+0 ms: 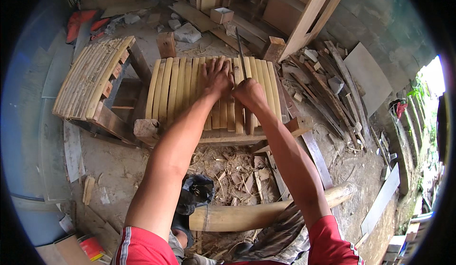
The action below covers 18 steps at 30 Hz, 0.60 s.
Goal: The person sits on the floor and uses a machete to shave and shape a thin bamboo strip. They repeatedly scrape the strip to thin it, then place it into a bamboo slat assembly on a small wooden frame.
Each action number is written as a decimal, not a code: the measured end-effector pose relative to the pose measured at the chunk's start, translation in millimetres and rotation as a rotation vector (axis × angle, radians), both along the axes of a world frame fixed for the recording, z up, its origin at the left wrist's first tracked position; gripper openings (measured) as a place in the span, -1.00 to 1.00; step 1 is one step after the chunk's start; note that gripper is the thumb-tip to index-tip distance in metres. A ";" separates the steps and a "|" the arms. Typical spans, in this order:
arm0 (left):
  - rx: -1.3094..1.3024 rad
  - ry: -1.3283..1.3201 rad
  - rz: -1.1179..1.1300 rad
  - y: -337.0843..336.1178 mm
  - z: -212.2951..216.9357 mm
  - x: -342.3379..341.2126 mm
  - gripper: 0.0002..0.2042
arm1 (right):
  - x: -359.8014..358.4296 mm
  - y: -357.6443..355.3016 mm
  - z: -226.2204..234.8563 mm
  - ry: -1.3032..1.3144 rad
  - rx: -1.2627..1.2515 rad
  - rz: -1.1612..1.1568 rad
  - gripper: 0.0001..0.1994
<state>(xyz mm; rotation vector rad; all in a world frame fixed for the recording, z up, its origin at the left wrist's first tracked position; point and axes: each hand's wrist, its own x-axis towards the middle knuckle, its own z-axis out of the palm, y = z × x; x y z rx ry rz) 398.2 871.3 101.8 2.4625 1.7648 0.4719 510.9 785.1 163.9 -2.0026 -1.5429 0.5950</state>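
A row of yellow bamboo slats (183,89) lies side by side across a low wooden frame (228,137) in front of me. My left hand (218,79) rests on the middle slats with its fingers spread. Just right of it, my right hand (249,93) is closed in a fist around a long-bladed knife (241,51). The narrow dark blade points away from me, seen nearly edge-on, over the right-hand slats. A brown wooden piece (249,122) shows below the fist, perhaps its handle. My fingers hide the grip, and I cannot tell whether the blade touches the slats.
Another slatted bamboo piece (92,79) stands at left on wooden legs. A thick bamboo pole (237,217) lies across near my legs, beside a black plastic bag (197,191). Scrap wood (327,84) is heaped at right; shavings (232,174) litter the floor.
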 end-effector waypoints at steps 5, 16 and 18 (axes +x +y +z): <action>0.040 -0.014 -0.014 -2.2 1.3 -4.4 -0.41 | 5.4 27.7 -2.3 -0.056 -0.110 0.071 -0.74; 0.132 -0.033 -0.021 1.6 -10.2 -9.6 -0.45 | 9.5 52.9 7.7 0.096 -0.236 0.095 -0.88; 0.138 -0.022 -0.023 2.1 -10.2 -10.7 -0.46 | 9.2 46.7 18.6 0.048 -0.215 0.080 -0.90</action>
